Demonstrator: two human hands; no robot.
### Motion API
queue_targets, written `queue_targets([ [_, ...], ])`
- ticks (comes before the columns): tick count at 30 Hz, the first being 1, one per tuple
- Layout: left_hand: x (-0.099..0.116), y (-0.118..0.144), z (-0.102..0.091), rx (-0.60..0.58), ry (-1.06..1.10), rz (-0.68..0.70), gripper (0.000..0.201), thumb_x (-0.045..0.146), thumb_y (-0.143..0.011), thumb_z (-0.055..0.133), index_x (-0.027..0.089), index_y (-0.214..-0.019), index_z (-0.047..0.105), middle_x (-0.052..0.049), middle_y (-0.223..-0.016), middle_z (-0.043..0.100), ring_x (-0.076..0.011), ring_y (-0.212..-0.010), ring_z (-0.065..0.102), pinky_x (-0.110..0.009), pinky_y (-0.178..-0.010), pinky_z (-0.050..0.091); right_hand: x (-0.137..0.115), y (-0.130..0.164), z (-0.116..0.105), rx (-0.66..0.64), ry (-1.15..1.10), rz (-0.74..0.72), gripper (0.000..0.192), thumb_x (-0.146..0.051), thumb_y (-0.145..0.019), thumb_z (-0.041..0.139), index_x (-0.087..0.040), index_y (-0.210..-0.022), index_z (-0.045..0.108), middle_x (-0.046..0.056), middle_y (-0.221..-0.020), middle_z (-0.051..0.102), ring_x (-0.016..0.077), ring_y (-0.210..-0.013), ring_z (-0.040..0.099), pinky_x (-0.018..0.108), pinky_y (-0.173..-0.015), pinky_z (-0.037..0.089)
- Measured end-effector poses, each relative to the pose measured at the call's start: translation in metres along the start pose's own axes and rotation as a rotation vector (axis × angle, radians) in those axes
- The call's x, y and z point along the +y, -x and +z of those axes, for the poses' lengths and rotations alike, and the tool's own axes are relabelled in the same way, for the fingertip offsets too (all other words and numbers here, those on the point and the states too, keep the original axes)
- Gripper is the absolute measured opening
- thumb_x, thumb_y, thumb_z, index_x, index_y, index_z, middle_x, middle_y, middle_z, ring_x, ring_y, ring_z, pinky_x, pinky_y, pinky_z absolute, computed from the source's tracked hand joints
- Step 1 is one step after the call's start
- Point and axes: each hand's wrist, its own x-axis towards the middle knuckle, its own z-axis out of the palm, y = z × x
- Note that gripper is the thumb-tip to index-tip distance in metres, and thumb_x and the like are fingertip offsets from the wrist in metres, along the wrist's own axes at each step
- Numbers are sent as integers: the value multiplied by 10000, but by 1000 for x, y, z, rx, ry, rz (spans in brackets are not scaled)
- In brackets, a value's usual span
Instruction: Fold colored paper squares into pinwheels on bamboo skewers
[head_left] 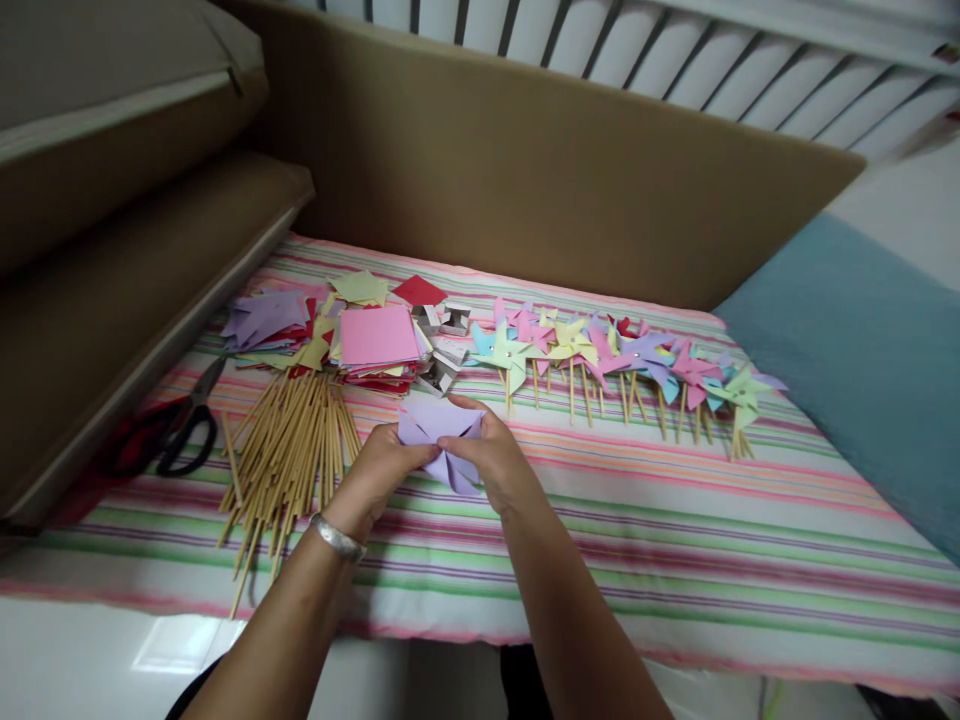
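Observation:
A lavender paper pinwheel blade [429, 418] is held between both hands, just above the striped cloth. My left hand [386, 460] pinches its left side, thumb pointing to the middle. From the right, my right hand [487, 450] grips the same sheet, its thumb pressed near the centre where corners fold inward. Whether a pin is under the thumbs cannot be seen. Thin wooden sticks [292, 450] lie in a loose pile left of my left hand. Behind the hands are a stack of square coloured papers [379, 337] and small open boxes [442, 370].
Several finished pinwheels [574, 340] on sticks lie in a row at the right. Black-handled scissors [191, 415] rest at the far left beside brown cushions [135, 270]. More cut paper pieces [266, 320] lie behind the sticks. A brown panel [525, 160] rises along the back.

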Motion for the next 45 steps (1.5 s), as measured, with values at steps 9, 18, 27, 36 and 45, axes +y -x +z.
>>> queue_targets([
  [9,-7,2,12,73,278,2,329,232,-555,771,157,-863,684,-42,-801,711,-150,-671,626,-268,-636,479,9,-10,-1,139,-123,-85,760,-190,-516,731,-193,-1227,462,1,-808,642,174,-739,613,315,-700,488],
  [18,-11,5,18,69,478,-81,256,191,-564,776,151,-793,667,-6,-694,686,-107,-589,596,-244,-612,483,11,-14,4,223,-232,-180,775,-204,-552,715,-211,-1265,412,33,-951,630,175,-819,610,326,-733,493],
  [27,-21,-2,18,66,611,-95,143,214,-587,765,155,-683,678,-4,-746,699,-95,-677,615,-209,-646,447,13,-8,20,261,-251,-227,728,-222,-596,694,-205,-1261,396,38,-957,643,171,-833,621,323,-747,503],
  [36,-18,-4,19,87,600,21,140,183,-583,757,128,-702,706,-34,-734,720,-134,-706,638,-248,-732,459,14,-4,28,209,-376,-128,749,-204,-590,715,-199,-1261,382,23,-916,655,166,-813,636,319,-745,510],
  [45,4,-15,-16,251,683,17,236,56,-578,700,112,-807,688,-37,-751,717,-135,-670,641,-233,-651,504,23,5,12,270,432,-686,341,-208,-812,548,-243,-1150,560,59,-969,619,195,-913,586,399,-853,473],
])
